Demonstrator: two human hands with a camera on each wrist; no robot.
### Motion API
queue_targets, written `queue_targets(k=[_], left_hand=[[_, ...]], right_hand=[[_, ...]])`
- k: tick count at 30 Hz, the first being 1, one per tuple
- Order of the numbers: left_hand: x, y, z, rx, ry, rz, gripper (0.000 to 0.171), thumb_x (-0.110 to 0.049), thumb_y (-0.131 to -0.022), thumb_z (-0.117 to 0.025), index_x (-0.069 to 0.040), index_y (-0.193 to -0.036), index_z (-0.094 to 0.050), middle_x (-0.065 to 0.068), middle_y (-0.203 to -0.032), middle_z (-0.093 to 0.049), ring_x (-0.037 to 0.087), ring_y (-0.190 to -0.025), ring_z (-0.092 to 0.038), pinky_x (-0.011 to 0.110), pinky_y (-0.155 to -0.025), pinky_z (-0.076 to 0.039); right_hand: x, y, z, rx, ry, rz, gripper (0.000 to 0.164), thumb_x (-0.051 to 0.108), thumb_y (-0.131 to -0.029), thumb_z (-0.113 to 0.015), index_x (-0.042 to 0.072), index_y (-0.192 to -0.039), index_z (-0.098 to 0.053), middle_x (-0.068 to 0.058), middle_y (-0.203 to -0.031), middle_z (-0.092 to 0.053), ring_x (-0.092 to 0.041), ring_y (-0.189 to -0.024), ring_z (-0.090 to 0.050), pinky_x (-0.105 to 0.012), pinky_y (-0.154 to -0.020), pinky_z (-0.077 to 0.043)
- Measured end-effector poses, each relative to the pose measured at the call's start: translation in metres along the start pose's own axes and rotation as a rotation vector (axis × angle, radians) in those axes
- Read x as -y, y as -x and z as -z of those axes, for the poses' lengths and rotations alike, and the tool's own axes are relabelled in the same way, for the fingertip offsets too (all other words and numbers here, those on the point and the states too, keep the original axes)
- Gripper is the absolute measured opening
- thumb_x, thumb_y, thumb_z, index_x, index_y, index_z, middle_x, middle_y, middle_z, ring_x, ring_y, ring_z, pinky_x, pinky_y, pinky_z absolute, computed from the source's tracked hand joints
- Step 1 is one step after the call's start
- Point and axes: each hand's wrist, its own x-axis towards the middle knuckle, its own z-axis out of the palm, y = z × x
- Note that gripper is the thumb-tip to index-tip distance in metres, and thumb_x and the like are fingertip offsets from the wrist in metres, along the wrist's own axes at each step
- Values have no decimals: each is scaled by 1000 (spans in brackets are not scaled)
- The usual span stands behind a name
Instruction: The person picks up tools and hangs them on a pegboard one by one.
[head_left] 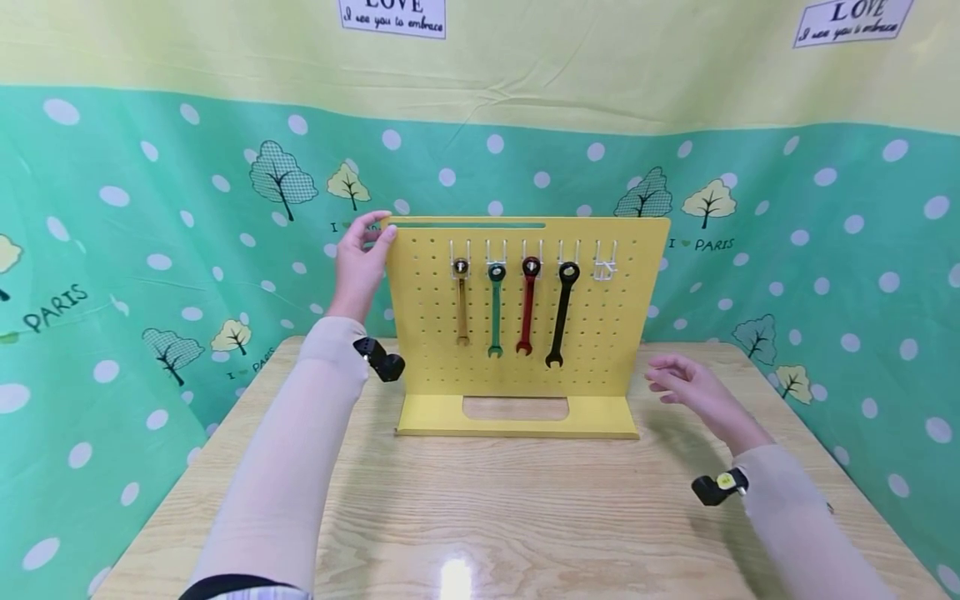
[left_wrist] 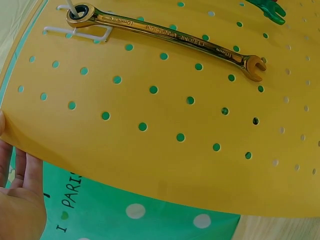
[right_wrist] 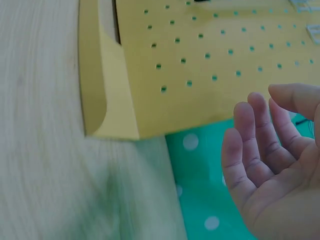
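Note:
A yellow pegboard [head_left: 517, 312] stands upright on its base on the wooden table. My left hand [head_left: 361, 262] pinches its upper left corner, thumb on the front and fingers [left_wrist: 33, 172] behind the edge. To the right of the board, my right hand [head_left: 693, 392] is held in the air with loosely bent fingers and nothing in them. Hanging from white hooks on the board are a gold combination wrench [head_left: 462, 304], a green wrench [head_left: 496, 312], a red wrench [head_left: 528, 308] and a black wrench [head_left: 562, 317]. The left wrist view shows the gold wrench [left_wrist: 170, 34] closely, its ring end over a hook.
A further white hook [head_left: 604, 262] at the right of the row bears no wrench. The board's base [head_left: 517, 429] has a cut-out slot. Wooden table surface [head_left: 495, 508] extends in front. A green and yellow printed curtain [head_left: 495, 158] hangs behind and at both sides.

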Motion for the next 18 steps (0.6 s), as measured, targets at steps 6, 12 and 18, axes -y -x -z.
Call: queue_targets(k=[6, 12, 18], left_hand=[[0, 0, 0, 2, 0, 1, 32, -35, -99, -63, -27, -130, -63, 3, -116, -59, 17, -99, -59, 32, -84, -51], [1, 0, 0, 3, 7, 5, 32, -36, -99, -63, -28, -130, -63, 3, -116, -58, 17, -98, -58, 32, -83, -51], [0, -1, 0, 4, 9, 0, 32, -36, -99, -63, -27, -130, -63, 3, -115, -58, 18, -97, -59, 32, -83, -51]], right_hand=[[-12, 16, 16, -13, 29, -16, 59, 35, -105, -54, -7, -143, -38, -28, -137, -49, -7, -103, -60, -27, -87, -53], [-33, 32, 34, -35, 65, -34, 58, 34, -106, -52, -9, -143, -38, -25, -132, -52, -8, -100, -60, -27, -84, -54], [-57, 51, 54, -57, 139, -89, 60, 35, -107, -49, -12, -142, -38, -28, -131, -54, -2, -96, -60, -24, -81, -54]])
